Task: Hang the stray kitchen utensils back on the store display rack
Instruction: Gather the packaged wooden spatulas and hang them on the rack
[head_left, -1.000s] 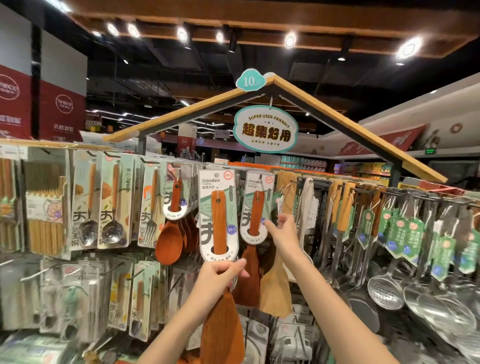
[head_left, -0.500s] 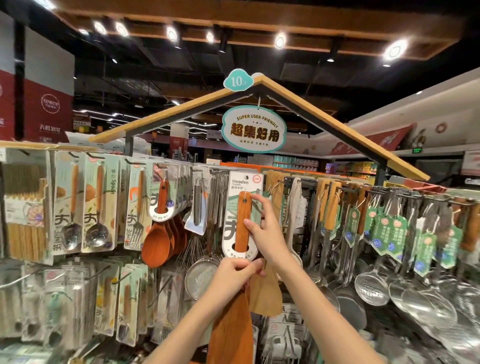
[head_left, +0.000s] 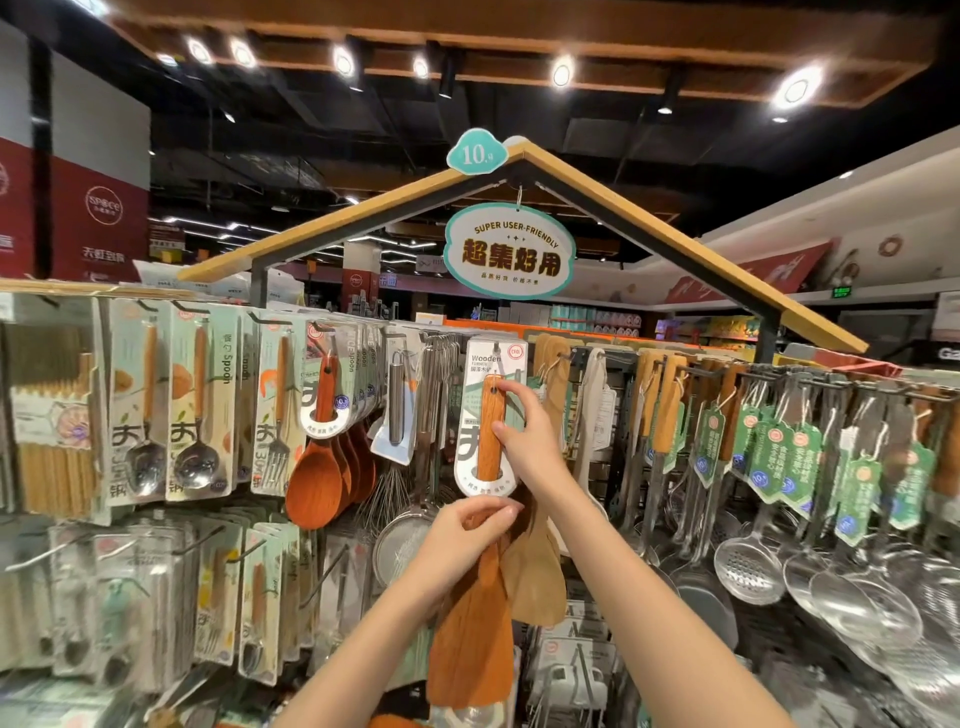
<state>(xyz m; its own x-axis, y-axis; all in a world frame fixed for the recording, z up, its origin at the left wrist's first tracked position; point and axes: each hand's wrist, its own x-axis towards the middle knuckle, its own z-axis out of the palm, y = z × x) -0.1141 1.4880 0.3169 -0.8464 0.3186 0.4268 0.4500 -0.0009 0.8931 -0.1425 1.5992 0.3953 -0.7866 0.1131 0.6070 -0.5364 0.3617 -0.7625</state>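
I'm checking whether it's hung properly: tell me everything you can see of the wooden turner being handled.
The wooden turner hangs upright, reddish-brown wood, handle up through a white and green card labelled "Wooden", broad flat blade below. The card's top sits at a rack hook. The right hand grips the handle; the left hand pinches it just under the card.

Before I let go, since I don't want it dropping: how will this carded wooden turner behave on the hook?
The wooden turner looks stiff and bottom-heavy, its broad blade hanging below the card, so it will probably swing, then settle. The thin card may flex or tear at its hole. Both hands, left hand and right hand, steady it.
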